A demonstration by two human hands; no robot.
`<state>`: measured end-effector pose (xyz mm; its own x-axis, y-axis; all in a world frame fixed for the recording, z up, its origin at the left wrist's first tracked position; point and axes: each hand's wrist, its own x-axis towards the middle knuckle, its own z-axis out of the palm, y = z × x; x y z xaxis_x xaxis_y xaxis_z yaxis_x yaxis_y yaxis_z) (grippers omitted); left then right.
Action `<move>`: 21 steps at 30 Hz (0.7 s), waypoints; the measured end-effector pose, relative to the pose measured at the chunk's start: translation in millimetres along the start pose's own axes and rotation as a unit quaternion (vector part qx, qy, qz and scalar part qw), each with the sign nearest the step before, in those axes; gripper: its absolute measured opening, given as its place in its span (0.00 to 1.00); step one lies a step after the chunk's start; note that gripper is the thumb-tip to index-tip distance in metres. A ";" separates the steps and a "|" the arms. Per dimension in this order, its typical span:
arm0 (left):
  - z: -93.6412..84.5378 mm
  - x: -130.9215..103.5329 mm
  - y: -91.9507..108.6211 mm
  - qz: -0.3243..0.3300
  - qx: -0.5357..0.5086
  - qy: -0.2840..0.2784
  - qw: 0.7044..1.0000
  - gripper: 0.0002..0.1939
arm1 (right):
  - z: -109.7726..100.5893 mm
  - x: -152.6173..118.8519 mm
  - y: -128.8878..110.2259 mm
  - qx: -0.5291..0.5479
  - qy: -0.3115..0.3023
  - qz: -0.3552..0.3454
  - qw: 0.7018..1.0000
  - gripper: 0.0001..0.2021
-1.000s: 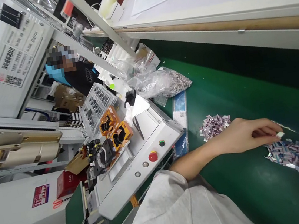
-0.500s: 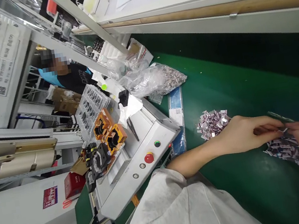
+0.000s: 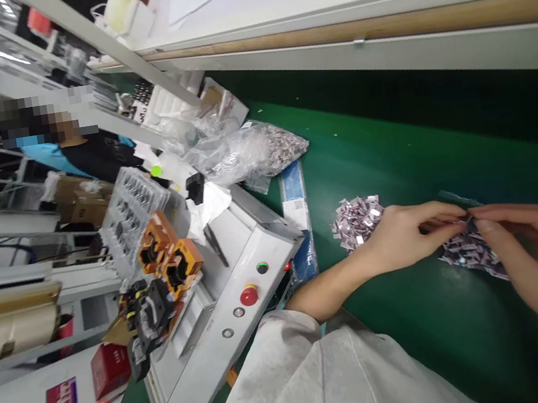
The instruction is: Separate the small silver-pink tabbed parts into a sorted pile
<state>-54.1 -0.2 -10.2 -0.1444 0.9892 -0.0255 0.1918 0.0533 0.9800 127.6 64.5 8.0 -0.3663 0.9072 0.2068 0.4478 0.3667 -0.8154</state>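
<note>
My left hand [image 3: 408, 234] is closed in a pinch over the green table, its fingertips on a small metallic piece [image 3: 467, 220]. From the right, my right hand [image 3: 535, 256] pinches at the same spot, and the two sets of fingertips nearly meet. The piece is tiny and mostly covered by fingers. Beneath and beside my hands lies a clear bag of small dark-and-silver parts [image 3: 471, 252], partly hidden by my right hand. Left of my left hand sits a loose pile of small silvery-pink parts [image 3: 357, 220].
A larger plastic bag of parts [image 3: 281, 146] lies farther back, near a blue strip packet [image 3: 292, 188]. At left stands a white machine with a red stop button [image 3: 249, 295] and orange fixtures [image 3: 180, 266]. A shelf edge [image 3: 357, 50] overhangs the table. Another person [image 3: 95, 157] is beyond.
The whole view has shifted, so things appear farther left. My right hand has come farther into view, and its fingers still meet my left fingertips at the small piece.
</note>
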 end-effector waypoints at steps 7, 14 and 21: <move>0.7 -7.6 8.5 0.017 -0.030 0.074 0.997 0.08 | -5.2 0.7 -10.4 0.138 -0.055 0.014 0.989 0.03; 0.8 -9.9 10.4 0.035 -0.006 0.080 0.996 0.08 | -6.4 -0.1 -13.7 0.150 -0.070 0.018 0.986 0.04; 1.7 -9.6 9.6 0.045 0.008 0.078 0.996 0.07 | -6.4 0.9 -11.6 0.136 -0.072 0.002 0.988 0.05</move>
<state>-49.2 -8.9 -0.9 -0.2751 0.9568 0.0937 0.2262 -0.0304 0.9736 127.3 62.4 21.1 -0.4865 0.8625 0.1395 0.2210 0.2760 -0.9354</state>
